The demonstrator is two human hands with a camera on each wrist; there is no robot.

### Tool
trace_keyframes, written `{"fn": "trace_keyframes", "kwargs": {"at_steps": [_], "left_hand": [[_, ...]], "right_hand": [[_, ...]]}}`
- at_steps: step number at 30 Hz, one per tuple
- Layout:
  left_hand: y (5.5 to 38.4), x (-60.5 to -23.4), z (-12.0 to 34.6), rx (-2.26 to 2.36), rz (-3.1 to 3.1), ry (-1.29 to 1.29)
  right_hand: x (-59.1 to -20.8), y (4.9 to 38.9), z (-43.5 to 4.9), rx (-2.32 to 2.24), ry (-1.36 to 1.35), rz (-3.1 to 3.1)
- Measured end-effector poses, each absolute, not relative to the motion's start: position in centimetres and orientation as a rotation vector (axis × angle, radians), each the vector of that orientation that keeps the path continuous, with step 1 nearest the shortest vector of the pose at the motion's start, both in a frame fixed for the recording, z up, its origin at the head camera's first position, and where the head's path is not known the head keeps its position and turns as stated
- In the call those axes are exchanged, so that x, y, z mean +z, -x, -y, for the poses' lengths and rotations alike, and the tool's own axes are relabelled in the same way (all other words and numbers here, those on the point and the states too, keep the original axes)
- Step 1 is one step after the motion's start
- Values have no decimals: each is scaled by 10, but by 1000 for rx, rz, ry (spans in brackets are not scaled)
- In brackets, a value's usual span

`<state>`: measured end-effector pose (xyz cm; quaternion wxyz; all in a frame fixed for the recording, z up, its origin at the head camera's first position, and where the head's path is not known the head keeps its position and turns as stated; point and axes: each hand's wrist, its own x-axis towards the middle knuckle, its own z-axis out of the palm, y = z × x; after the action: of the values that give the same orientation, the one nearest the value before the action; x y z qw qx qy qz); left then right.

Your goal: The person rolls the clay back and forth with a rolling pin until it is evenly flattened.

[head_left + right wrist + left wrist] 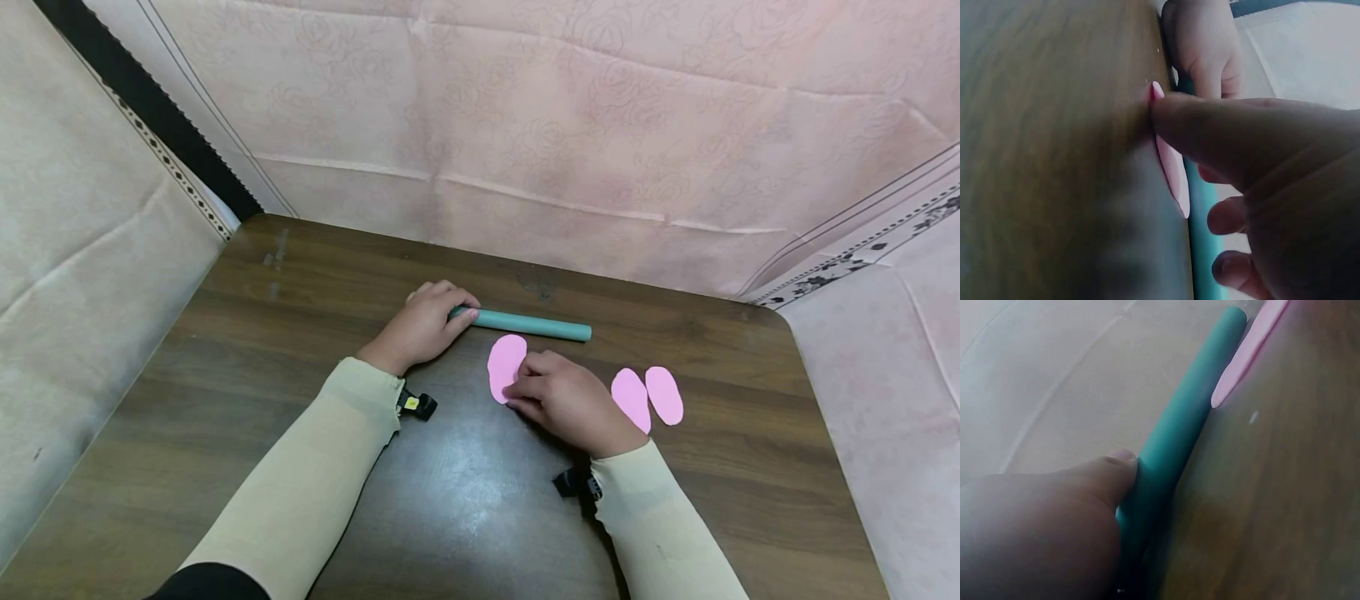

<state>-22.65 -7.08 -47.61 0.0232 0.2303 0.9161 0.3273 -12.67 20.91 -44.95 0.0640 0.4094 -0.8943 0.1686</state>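
Observation:
My left hand (427,323) grips the left end of a smooth teal rod (536,325), which looks like a small rolling pin and lies across the table. The left thumb runs along its side in the left wrist view. Just in front of the rod is a flat pink oval (504,365), like rolled-out clay, with slightly wavy sides. My right hand (566,400) pinches its lower right edge, thumb and fingertips together. In the right wrist view the thumb covers part of this pink piece (1174,172), and the other fingers are curled beside the rod (1200,250).
Two more flat pink ovals, a left one (632,398) partly behind my right hand and a right one (664,395), lie side by side on the brown wooden table (247,350). Pale patterned cloth (525,117) hangs behind the table and at both sides.

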Motion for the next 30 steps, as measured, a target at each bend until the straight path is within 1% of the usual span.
{"fn": "trace_keyframes", "kwargs": {"at_steps": [5, 8, 17, 25, 30], "left_hand": [[227, -477, 71, 1021, -2841, -720], [227, -477, 71, 1025, -2839, -723], [226, -477, 70, 1019, -2838, -718], [226, -475, 71, 1016, -2833, -730], [226, -477, 71, 1033, -2824, -727]], "right_hand": [[-451, 128, -206, 424, -1257, 2647], [-452, 128, -206, 455, -1204, 2671], [-447, 126, -207, 860, -867, 2787], [-445, 126, -210, 1026, -682, 2676], [-432, 126, -217, 1237, -598, 2582]]}}
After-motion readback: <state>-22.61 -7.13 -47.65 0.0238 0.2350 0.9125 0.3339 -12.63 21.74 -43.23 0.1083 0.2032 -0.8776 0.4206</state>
